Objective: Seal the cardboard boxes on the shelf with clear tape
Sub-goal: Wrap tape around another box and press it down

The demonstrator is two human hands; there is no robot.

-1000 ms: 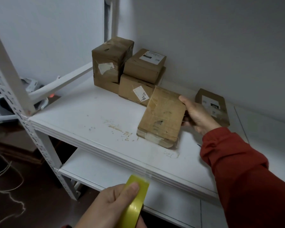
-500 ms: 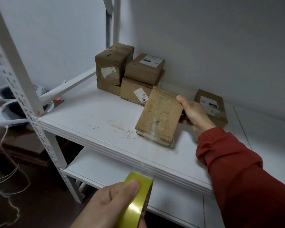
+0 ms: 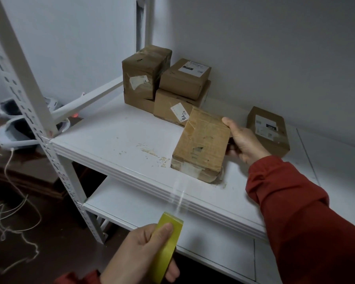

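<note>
Boxes (image 3: 168,85) stacked in shelf (image 3: 111,136) corner, lone box (image 3: 268,130) near wall (image 3: 275,48), cables (image 3: 14,212) below.

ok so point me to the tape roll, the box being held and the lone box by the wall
tape roll (image 3: 167,251): head view, yellow outer band
held box (image 3: 203,140): head view, middle of its top face
lone box (image 3: 266,126): head view, its white label
</note>
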